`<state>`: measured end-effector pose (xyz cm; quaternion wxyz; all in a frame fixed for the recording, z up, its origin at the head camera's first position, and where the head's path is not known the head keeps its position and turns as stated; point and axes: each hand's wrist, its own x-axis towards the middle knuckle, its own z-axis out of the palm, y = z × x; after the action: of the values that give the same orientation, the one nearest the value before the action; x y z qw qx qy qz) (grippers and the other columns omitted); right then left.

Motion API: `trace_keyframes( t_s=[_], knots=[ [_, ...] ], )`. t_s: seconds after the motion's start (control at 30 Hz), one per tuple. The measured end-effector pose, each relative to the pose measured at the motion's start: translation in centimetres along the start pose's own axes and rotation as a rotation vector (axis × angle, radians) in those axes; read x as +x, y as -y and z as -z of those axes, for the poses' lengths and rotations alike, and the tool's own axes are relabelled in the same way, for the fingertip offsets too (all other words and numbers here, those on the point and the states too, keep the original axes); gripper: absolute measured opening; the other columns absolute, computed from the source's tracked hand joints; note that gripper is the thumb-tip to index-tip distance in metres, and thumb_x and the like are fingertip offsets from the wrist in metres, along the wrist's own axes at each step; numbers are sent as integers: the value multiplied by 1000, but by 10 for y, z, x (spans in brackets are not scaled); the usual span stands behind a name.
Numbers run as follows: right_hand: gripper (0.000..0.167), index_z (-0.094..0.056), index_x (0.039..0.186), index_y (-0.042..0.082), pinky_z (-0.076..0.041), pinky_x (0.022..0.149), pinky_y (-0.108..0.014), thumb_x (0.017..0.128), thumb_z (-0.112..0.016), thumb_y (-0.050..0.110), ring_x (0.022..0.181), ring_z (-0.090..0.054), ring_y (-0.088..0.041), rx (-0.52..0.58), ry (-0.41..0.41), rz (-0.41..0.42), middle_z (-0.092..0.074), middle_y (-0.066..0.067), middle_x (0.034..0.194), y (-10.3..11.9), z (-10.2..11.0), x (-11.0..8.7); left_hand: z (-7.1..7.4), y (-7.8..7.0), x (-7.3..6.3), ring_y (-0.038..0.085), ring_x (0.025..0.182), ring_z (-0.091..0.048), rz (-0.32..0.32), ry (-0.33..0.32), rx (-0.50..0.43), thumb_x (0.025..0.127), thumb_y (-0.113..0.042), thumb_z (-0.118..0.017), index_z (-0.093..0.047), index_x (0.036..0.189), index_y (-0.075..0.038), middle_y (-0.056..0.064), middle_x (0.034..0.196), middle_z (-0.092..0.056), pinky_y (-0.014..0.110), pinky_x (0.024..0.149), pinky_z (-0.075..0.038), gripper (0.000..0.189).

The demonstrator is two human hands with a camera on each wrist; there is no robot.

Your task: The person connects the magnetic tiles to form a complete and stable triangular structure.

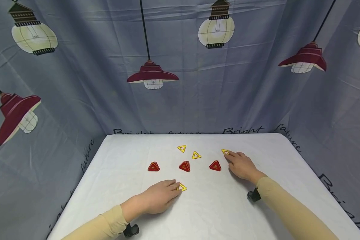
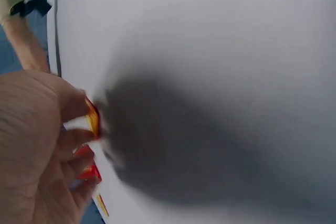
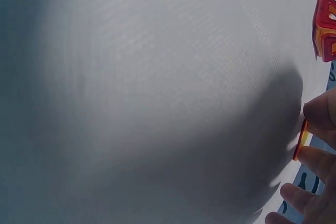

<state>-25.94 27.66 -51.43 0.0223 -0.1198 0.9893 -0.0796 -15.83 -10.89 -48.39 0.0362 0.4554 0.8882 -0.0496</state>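
At the near middle of the white table [image 1: 216, 206], my left hand [image 1: 157, 196] pinches a flat yellow triangle frame [image 1: 184, 186] between thumb and fingertips. The left wrist view shows the orange edge of that triangle [image 2: 93, 120] between the thumb and a finger. Farther back on the right, my right hand [image 1: 242, 165] pinches another yellow triangle frame [image 1: 224, 150]. Its orange edge [image 3: 301, 140] shows between thumb and finger in the right wrist view, close over the table. Both hands cover part of the triangle they hold.
Three red pyramids, the left [image 1: 153, 167], middle [image 1: 184, 166] and right [image 1: 215, 165] ones, stand in a row across the table. Behind them lie two loose yellow triangles, one farther back [image 1: 182, 146] and one nearer [image 1: 196, 157]. A grey lamp-printed curtain [image 1: 183, 110] surrounds the table.
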Motion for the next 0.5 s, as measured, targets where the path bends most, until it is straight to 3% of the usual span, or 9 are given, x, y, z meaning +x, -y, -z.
trace_keyframes(
  t_s=[0.17, 0.27, 0.37, 0.5],
  knots=[
    [52, -49, 152, 6, -32, 109, -67, 102, -51, 19, 138, -37, -51, -7, -7, 1, -42, -24, 155, -3, 2, -1, -5, -8, 4, 19, 143, -44, -223, -88, 12, 108, -23, -52, -61, 144, -20, 1, 153, -51, 37, 117, -33, 37],
    [51, -50, 151, 6, -32, 109, -68, 102, -52, 19, 138, -37, -52, -4, -8, -6, -42, -24, 155, -3, 3, -3, -8, -10, 11, 14, 142, -45, -296, -113, -8, 108, -25, -53, -63, 142, -23, -3, 152, -52, 35, 118, -30, 35],
    [51, -50, 151, 6, -31, 109, -68, 102, -54, 20, 138, -37, -52, -5, -4, -15, -42, -24, 155, -1, 3, -6, -10, -9, 18, 11, 140, -47, -318, -147, -48, 107, -26, -57, -67, 136, -26, -6, 149, -55, 33, 117, -31, 31],
    [52, -50, 151, 6, -30, 109, -69, 102, -55, 21, 139, -36, -53, -10, -1, -28, -42, -24, 155, 1, 2, -11, -12, -6, 25, 8, 134, -51, -290, -196, -169, 102, -25, -66, -73, 124, -25, -9, 141, -61, 29, 113, -36, 23]
  ],
)
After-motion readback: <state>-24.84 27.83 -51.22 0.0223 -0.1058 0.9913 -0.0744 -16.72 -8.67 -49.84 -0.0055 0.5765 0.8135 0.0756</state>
